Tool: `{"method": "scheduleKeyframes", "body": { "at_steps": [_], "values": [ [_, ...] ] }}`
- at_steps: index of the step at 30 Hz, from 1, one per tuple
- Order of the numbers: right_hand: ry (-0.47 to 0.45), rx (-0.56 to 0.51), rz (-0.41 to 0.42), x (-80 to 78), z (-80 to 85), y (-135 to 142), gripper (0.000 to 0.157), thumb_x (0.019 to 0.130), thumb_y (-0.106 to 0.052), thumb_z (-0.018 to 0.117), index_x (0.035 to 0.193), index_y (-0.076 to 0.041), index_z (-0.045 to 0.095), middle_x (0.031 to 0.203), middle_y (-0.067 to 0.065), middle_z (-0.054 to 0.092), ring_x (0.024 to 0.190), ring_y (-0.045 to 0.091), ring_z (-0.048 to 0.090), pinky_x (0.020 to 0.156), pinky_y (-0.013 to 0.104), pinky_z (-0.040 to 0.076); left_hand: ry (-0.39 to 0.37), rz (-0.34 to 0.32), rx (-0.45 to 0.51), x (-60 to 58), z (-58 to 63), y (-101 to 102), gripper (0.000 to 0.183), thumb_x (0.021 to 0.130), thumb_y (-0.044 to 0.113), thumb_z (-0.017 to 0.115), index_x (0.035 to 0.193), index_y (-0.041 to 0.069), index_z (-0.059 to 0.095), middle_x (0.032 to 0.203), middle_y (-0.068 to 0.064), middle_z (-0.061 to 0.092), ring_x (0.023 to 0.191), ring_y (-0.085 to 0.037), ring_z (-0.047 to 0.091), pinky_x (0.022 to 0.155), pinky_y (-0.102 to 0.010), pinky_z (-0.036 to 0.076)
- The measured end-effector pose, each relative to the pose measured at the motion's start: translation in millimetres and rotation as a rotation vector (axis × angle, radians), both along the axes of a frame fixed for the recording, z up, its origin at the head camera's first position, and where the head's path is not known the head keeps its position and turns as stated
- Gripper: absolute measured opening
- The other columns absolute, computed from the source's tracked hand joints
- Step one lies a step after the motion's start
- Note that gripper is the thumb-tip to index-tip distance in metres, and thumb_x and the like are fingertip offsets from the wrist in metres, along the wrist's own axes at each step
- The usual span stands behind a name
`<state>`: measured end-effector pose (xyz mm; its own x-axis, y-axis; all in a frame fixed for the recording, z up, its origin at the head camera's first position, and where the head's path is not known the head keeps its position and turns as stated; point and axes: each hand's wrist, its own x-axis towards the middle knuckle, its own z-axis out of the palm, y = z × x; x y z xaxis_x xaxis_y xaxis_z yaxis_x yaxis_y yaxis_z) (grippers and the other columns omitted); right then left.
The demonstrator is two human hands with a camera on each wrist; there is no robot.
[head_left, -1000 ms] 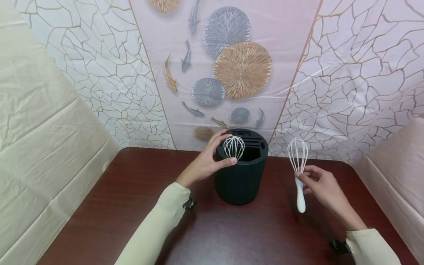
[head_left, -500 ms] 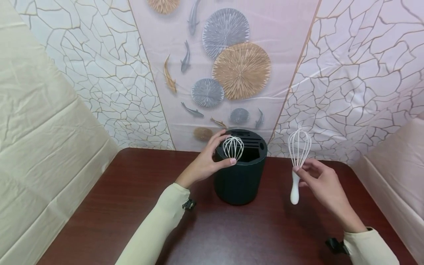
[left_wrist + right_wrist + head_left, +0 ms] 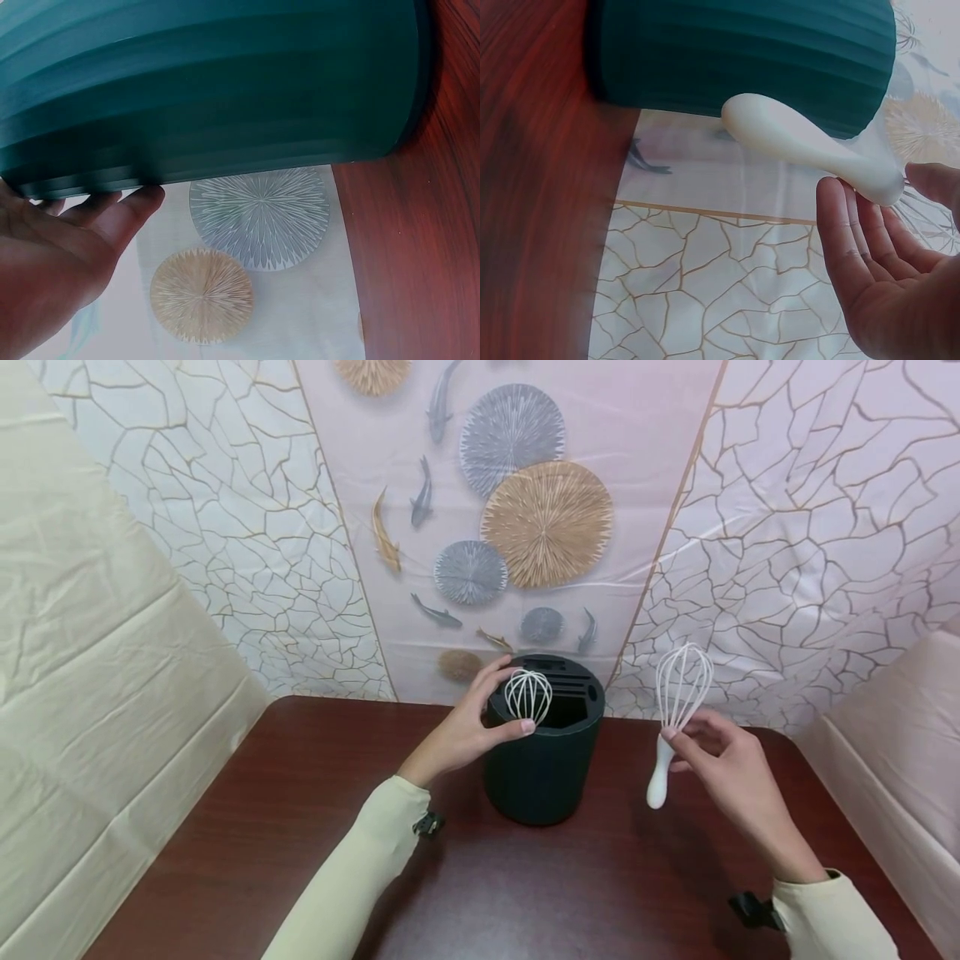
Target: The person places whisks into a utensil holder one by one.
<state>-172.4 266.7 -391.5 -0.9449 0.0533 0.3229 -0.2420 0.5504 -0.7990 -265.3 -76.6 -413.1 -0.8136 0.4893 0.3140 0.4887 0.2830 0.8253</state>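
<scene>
A dark green utensil holder (image 3: 543, 777) with a slotted top stands upright on the table. One white whisk stands in it, only its wire head (image 3: 529, 696) showing above the opening. My left hand (image 3: 468, 724) grips the holder's left side at the rim, thumb at the front and fingers toward the back. In the left wrist view its fingertips (image 3: 142, 206) lie along the holder's ribbed wall. To the right of the holder, my right hand (image 3: 723, 768) pinches a second white whisk (image 3: 659, 772) near the base of its wires. That whisk is in the air, wires up, handle slanting down-left.
The dark red-brown wooden table (image 3: 480, 893) runs back to a patterned cloth backdrop (image 3: 300, 610). Beige cloth hangs along the left side (image 3: 97, 652) and the right side (image 3: 900, 777).
The right hand has raised its whisk a little and tilted it, so the handle end swings left and the wires lean right. The left hand and the holder stay in place.
</scene>
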Motion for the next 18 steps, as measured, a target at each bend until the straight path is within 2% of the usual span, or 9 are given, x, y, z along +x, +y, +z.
{"method": "scheduleKeyframes", "body": {
  "at_steps": [8,18],
  "values": [
    [0.022,0.025,-0.025,2.1,8.5,-5.1,0.032,0.104,-0.022,0.070,0.126,0.000,0.068,0.096,-0.001,0.074,0.070,0.010,0.074,0.068,0.020,0.058,0.013,-0.012,0.024,-1.8,-1.9,0.3,0.083,0.093,0.050,0.077,0.162,0.025,0.039,0.175,0.004,0.017,0.156,-0.016,0.023,0.119,-0.056,0.038],
    [0.020,0.033,-0.046,5.7,22.3,-15.8,0.038,0.104,-0.033,0.070,0.131,-0.007,0.067,0.101,-0.008,0.073,0.074,0.013,0.075,0.070,0.019,0.055,0.011,0.000,0.027,-1.1,-1.9,1.3,0.081,0.093,0.047,0.077,0.162,0.027,0.040,0.175,0.005,0.017,0.156,-0.015,0.024,0.120,-0.054,0.037]
  ]
}}
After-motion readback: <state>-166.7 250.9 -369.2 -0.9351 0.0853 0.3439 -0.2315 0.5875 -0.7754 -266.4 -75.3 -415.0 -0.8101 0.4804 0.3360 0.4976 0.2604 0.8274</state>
